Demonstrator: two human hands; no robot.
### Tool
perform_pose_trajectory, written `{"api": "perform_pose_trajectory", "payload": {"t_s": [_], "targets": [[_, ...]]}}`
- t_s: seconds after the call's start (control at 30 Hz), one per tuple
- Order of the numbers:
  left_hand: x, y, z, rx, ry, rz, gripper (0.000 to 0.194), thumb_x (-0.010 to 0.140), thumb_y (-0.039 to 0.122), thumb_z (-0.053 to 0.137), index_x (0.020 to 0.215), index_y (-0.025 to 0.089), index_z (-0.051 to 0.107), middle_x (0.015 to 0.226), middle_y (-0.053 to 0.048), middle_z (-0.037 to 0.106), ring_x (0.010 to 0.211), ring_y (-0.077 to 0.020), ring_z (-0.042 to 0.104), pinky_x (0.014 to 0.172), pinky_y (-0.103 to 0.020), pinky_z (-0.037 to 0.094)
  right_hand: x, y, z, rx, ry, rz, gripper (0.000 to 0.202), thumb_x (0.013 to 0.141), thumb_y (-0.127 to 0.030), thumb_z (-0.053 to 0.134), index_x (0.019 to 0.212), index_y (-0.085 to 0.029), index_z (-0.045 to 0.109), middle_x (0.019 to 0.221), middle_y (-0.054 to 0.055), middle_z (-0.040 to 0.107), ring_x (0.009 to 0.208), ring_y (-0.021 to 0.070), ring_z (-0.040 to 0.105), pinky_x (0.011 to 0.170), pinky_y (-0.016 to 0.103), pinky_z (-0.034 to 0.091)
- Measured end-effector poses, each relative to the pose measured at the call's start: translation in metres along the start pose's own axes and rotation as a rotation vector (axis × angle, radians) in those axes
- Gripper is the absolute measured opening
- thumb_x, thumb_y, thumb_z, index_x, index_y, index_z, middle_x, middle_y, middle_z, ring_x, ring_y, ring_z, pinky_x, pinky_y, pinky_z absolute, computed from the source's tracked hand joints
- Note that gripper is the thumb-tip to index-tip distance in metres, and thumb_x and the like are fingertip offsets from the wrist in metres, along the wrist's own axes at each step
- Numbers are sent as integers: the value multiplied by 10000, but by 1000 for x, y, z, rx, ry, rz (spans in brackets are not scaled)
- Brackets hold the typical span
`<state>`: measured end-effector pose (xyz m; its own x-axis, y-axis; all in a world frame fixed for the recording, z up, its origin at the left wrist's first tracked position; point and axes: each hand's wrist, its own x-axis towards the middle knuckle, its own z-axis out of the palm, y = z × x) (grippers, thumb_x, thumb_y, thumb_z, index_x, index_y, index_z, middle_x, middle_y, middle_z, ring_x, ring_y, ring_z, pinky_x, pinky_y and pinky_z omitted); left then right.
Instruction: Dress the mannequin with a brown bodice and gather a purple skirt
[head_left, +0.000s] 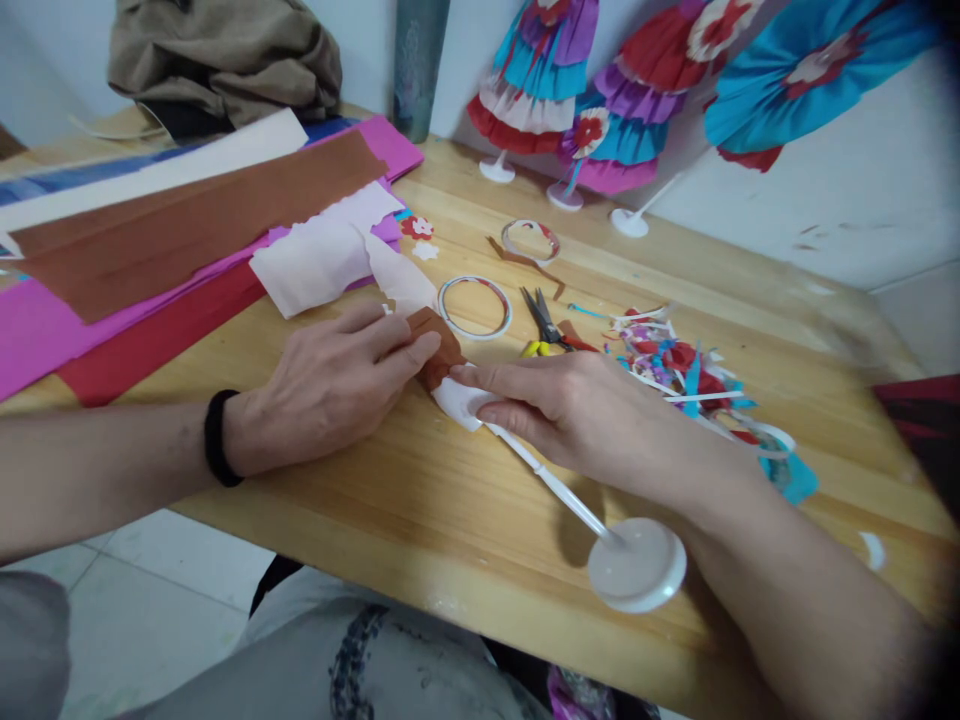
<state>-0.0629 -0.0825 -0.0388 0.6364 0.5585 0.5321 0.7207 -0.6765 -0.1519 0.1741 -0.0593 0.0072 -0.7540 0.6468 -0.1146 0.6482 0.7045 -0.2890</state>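
My left hand (337,380), with a black band at the wrist, has its fingers bent over a piece of brown paper (444,342). Between thumb and forefinger, my right hand (562,405) grips white paper (456,403) at the upper end of a white plastic stand (559,488). Brown and white paper meet there, just left of the right fingertips. The stand lies tilted over the table, its round base (637,568) toward me. Exactly how the paper is joined to the stand is hidden by my fingers.
Strips of brown paper (202,220) and other colours lie at left. Beyond my hands are a tape roll (475,308), another roll (531,241) and scissors (543,316). Paper scraps (690,375) are heaped at right. Paper-decorated stands (532,90) line the wall, beside a dark bottle (418,70).
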Motion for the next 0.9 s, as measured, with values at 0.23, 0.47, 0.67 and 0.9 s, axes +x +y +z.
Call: {"api": "perform_pose_trajectory", "payload": {"t_s": [0.23,0.47,0.67,0.9], "targets": [[5,-9,3,-258,14,-298,305,957,198,451,1142,185,694,917,-65,708,873,-182,659,749,-294,521,-2,13,8,192,40,-63,386,967,-229,494,1328,-224,630,1189,84,731,957,213,719,807,313,526],[11,-28,11,-624,20,-677,229,877,255,588,1010,147,741,949,-93,753,795,-180,655,681,-303,510,2,18,9,335,5,-38,350,943,-230,521,1280,-220,612,745,-4,646,629,127,580,613,250,417],[12,-24,9,-691,-48,-667,258,886,232,559,1039,120,734,948,-82,754,758,-157,635,672,-305,504,3,23,15,453,-53,38,289,922,-274,550,1205,-219,522,686,-45,550,624,126,522,589,239,360],[12,-25,10,-701,-49,-721,284,876,271,554,1030,131,747,956,-61,761,796,-185,659,689,-313,515,5,12,13,391,-35,222,218,850,-396,616,805,-209,513,621,-27,560,545,116,481,524,245,320]]}}
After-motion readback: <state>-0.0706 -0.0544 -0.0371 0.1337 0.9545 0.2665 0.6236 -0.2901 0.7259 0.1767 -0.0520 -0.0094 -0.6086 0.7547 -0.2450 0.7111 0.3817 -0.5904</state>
